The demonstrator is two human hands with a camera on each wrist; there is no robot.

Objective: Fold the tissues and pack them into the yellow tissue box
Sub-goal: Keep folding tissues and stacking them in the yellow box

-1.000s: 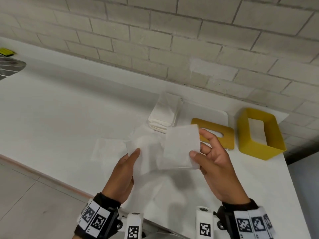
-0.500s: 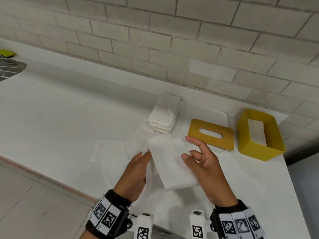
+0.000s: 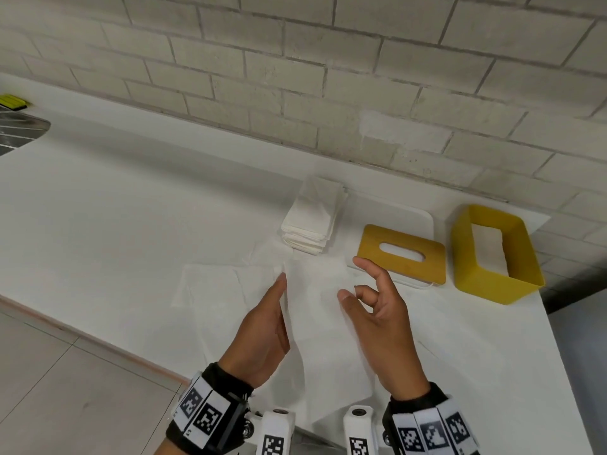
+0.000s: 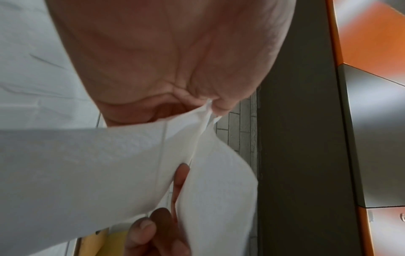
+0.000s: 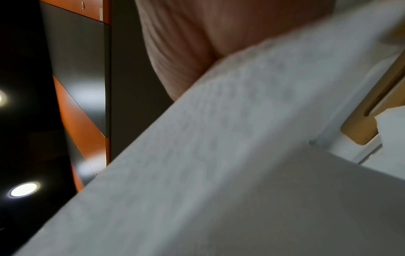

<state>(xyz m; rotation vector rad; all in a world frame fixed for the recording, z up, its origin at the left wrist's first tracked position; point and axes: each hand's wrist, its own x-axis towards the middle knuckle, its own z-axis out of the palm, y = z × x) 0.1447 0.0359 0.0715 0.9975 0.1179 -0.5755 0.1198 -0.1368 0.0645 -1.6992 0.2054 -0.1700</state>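
I'm pinching one tissue [image 3: 315, 310] between left hand [image 3: 262, 330] and right hand [image 3: 377, 316], mid-fold. Next I'm aiming it at the folded stack [image 3: 312, 218], matching edges carefully

The held tissue [image 3: 315, 323] hangs between the left hand [image 3: 262, 336] at its 9 o'clock and the right hand [image 3: 381, 323] at its 3 o'clock. The folded stack [image 3: 312, 221] lies at 12 o'clock, the slotted lid [image 3: 402, 254] at 1 o'clock, the tissue box [image 3: 492, 280] at 2 o'clock, and 1 flat tissue [image 3: 213, 284] at 9 o'clock on the counter [image 3: 131, 198].
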